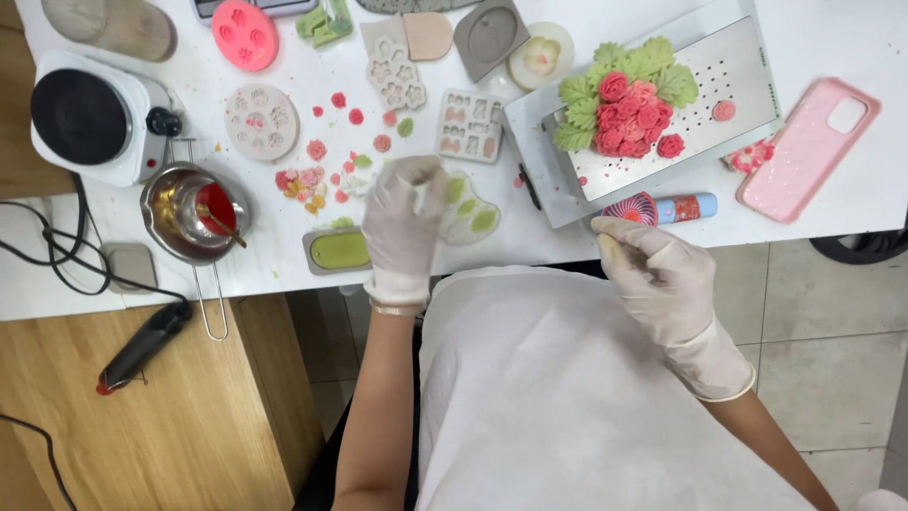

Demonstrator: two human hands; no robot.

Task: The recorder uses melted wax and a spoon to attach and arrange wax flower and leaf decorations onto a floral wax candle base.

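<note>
We see a bright, evenly lit scene with soft, faint shadows, mild glare on the white table, and slight motion blur on the left hand.

Two gloved hands, one phone

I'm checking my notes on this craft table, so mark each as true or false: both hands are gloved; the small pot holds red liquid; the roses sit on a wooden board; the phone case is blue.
1. Both hands, left hand and right hand, wear gloves: true.
2. The small metal pot holds red liquid: true.
3. The roses sit on a wooden board: false, on a perforated metal tray.
4. The phone case is blue: false, pink.
</note>
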